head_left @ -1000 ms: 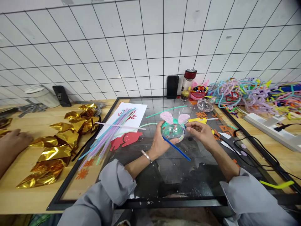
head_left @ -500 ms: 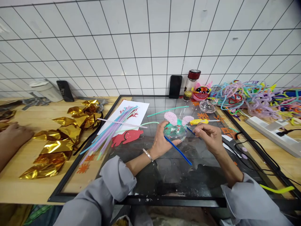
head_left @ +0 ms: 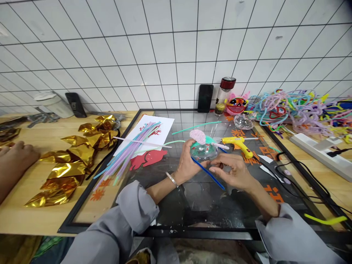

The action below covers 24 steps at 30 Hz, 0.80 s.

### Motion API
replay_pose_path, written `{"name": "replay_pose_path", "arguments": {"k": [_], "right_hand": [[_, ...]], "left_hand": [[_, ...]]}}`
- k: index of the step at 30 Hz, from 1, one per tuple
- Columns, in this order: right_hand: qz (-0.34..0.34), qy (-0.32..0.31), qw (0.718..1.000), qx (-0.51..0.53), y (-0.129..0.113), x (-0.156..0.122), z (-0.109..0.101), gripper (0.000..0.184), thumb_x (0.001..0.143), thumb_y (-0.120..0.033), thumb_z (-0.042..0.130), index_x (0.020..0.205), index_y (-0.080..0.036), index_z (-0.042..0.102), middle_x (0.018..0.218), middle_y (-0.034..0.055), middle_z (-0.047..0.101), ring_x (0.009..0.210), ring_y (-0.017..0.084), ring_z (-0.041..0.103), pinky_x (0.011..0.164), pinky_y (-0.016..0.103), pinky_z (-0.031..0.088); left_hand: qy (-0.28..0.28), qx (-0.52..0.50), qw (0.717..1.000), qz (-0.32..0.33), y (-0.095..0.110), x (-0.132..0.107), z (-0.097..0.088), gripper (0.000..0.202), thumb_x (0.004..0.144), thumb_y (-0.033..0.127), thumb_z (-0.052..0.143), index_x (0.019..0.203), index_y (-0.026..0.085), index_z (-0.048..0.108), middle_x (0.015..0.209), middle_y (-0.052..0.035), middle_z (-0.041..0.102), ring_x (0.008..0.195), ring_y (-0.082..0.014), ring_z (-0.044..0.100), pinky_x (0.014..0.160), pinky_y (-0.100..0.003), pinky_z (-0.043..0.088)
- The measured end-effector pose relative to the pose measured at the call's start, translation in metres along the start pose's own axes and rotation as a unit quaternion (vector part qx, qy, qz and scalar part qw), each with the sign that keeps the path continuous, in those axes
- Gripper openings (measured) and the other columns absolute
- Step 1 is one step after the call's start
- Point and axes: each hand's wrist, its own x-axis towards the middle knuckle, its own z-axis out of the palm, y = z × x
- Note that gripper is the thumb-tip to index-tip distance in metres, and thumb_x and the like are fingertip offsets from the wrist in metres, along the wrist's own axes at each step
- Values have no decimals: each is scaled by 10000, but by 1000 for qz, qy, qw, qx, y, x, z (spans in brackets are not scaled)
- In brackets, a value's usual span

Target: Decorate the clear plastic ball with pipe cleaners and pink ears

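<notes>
My left hand (head_left: pixel 187 163) cups a clear plastic ball (head_left: pixel 202 151) wound with teal pipe cleaner and topped by two pink fuzzy ears. A blue pipe cleaner (head_left: pixel 208 173) runs from the ball down to the right. My right hand (head_left: pixel 230 171) is closed under the ball, pinching that blue pipe cleaner. Both hands hover over the black-framed glass mat (head_left: pixel 198 205). A yellow glue gun (head_left: pixel 238 143) lies just behind my right hand.
A bundle of pastel pipe cleaners (head_left: pixel 129 152) lies on white paper (head_left: pixel 162 128) at left. Gold foil pieces (head_left: pixel 71 161) cover the wooden table, where another person's hand (head_left: pixel 16 157) rests. A tangled pipe cleaner pile (head_left: pixel 297 108), power strip (head_left: pixel 316 148), jar (head_left: pixel 223 95) and phone (head_left: pixel 205 98) stand behind.
My right hand has dropped from beside the ball to under it, along the blue pipe cleaner. The ball has tilted, so its ears point more to the right.
</notes>
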Motion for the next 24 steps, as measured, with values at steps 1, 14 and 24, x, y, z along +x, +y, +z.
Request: {"name": "replay_pose_path", "arguments": {"k": [1, 14, 24], "right_hand": [[2, 6, 1000, -5, 1, 0, -1, 185, 906, -330, 640, 794, -200, 710, 650, 27, 694, 543, 133, 596, 527, 253, 452], [90, 67, 994, -14, 19, -1, 0, 326, 912, -302, 585, 1193, -202, 717, 691, 14, 682, 594, 156, 587, 596, 293, 501], [142, 47, 989, 19, 22, 1, -1, 420, 905, -372, 585, 1279, -197, 667, 641, -6, 606, 563, 148, 524, 524, 270, 439]], "left_hand": [[2, -3, 1000, -10, 0, 0, 0, 849, 582, 413, 891, 1270, 211, 437, 1269, -118, 537, 1224, -292, 552, 1068, -445, 446], [2, -32, 998, -56, 3, 3, 0, 907, 544, 372, 906, 1293, 193, 426, 1276, -124, 557, 1216, -295, 570, 1072, -461, 449], [-7, -37, 994, -98, 10, 5, -3, 912, 561, 349, 892, 1317, 159, 420, 1345, -158, 528, 1269, -313, 535, 1107, -456, 420]]}}
